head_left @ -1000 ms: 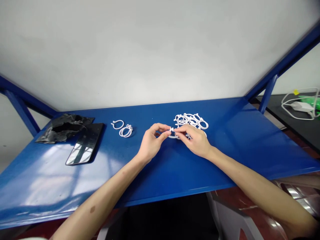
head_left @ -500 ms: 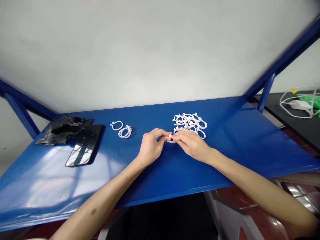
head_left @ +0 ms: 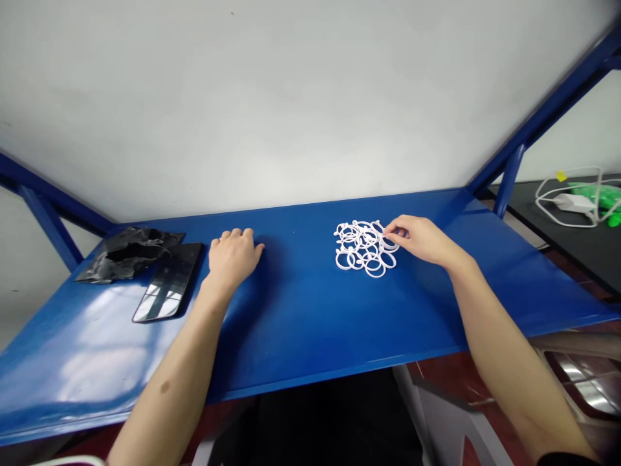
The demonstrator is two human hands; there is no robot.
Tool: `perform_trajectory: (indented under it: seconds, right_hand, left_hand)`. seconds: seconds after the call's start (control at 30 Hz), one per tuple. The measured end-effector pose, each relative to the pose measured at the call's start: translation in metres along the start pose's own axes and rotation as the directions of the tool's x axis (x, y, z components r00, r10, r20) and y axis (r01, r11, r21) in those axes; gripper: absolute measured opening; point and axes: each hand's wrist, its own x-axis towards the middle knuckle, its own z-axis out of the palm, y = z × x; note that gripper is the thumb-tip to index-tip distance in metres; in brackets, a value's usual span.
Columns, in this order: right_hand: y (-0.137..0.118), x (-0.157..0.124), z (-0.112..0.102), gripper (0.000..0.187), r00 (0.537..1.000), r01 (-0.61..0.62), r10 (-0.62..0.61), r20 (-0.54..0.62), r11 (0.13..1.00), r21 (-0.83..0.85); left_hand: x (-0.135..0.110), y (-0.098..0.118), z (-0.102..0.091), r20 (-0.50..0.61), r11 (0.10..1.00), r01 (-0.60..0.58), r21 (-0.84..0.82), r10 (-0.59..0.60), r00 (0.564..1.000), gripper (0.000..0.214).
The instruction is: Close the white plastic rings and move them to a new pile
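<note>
A cluster of several thin white plastic rings (head_left: 365, 248), with small knobs on them, lies on the blue tabletop (head_left: 301, 310). At the cluster's right edge my right hand (head_left: 407, 234) has thumb and forefinger pinched on one white ring. My left hand (head_left: 235, 257) is palm down farther left, its thumb held out from the bent fingers. That hand covers the spot where other rings lay, so they are hidden, and its fingertips do not show.
To the left lie a black phone (head_left: 167, 285) and a crumpled black plastic bag (head_left: 123, 252). A pale wall (head_left: 291, 103) rises behind the table. On a dark surface at the right are a white charger with cable (head_left: 575, 202) and something green (head_left: 601, 194).
My hands were together by the cluster, fingers on a small white piece. Since then they have parted: the left went left over the separate rings, the right moved right and grips a ring.
</note>
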Motion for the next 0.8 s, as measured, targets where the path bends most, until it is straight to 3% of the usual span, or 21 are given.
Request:
perform_trajectory:
  seconds: [0.2,0.37,0.6,0.8]
  right_hand:
    - [-0.006,-0.003,-0.002,0.024,0.986,-0.092,0.094,0.14,0.996,-0.016]
    - [-0.011,-0.003,-0.004,0.023,0.974,-0.165,0.165,0.156,0.986,-0.009]
    - [-0.009,-0.003,-0.002,0.026,0.984,-0.165,0.164,0.073,0.986,0.01]
    - [-0.014,0.001,0.017,0.023,0.994,-0.015,0.012,-0.107,1.0,-0.02]
  left_hand:
    - [0.01,-0.008,0.011,0.07,0.99,0.003,-0.138,0.007,0.998,0.036]
    - [0.014,-0.016,0.007,0.049,0.965,-0.01,-0.262,0.024,0.999,0.036]
    - [0.015,-0.044,-0.004,0.105,0.911,-0.131,-0.39,0.186,0.977,0.046]
    - [0.016,-0.041,0.002,0.105,0.933,-0.189,-0.307,0.231,0.967,0.033]
